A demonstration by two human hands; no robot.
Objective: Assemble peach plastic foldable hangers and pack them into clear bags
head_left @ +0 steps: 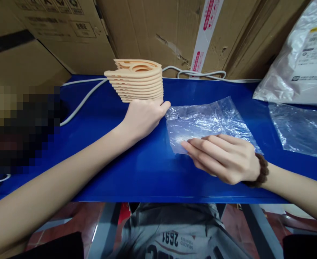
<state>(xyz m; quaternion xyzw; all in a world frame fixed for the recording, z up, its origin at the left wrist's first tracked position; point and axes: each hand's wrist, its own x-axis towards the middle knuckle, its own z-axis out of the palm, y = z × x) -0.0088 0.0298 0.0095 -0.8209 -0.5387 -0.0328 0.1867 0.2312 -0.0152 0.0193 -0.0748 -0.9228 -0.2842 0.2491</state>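
A stack of several peach-coloured plastic hangers [141, 82] stands near the back of the blue table. My left hand [145, 117] is closed just in front of the stack, with its thumb pinching the upper left corner of a clear plastic bag [199, 117]. The bag lies crinkled on the table to the right of the stack. My right hand [223, 156], with a brown band at its wrist, has its fingers pressed together on the bag's lower edge. The underside of the left hand's grip is hidden.
Cardboard boxes [147, 32] line the back of the blue table [142, 176]. A white cable [85, 99] runs behind the stack. At the right are a white labelled package [301, 72] and another clear bag [304, 129]. A blurred-out area covers the left.
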